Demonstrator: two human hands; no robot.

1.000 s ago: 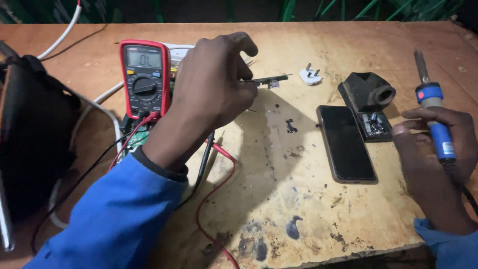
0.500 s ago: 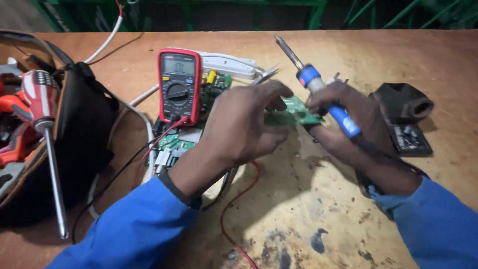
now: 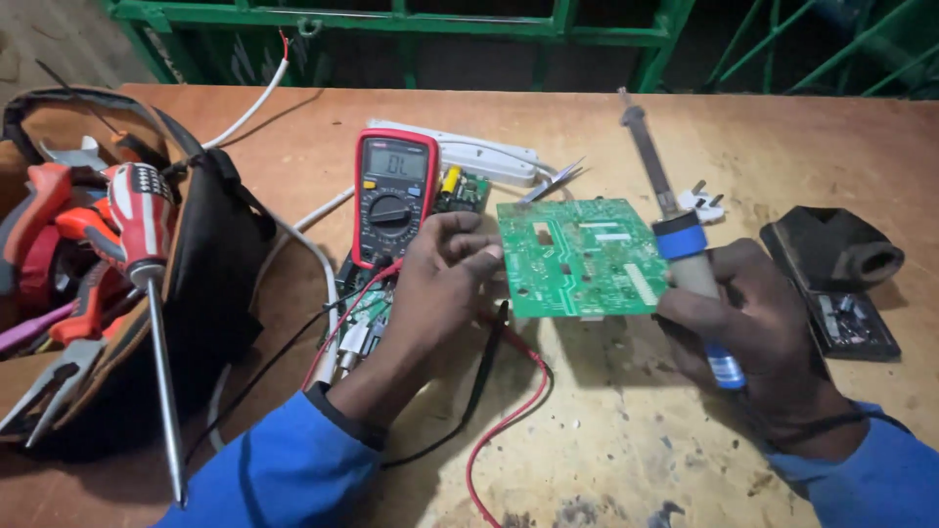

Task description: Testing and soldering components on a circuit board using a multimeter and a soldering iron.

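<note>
Green circuit board (image 3: 577, 256) pinched by left fingers (image 3: 468, 256) (right fingers (image 3: 729, 308) grip soldering iron (image 3: 675, 235)).

small grey rectangular screen (image 3: 397, 164) atop red-and-black multimeter (image 3: 393, 198), left of green circuit board (image 3: 581, 256)

An electronics repair workshop: multimeter (image 3: 393, 196), tool bag (image 3: 108, 274) (screwdrivers, pliers), scarred wooden bench (image 3: 782, 137)

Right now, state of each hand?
Left hand: closed on the green circuit board, at its left edge.
Right hand: closed around the soldering iron, also touching the board.
</note>
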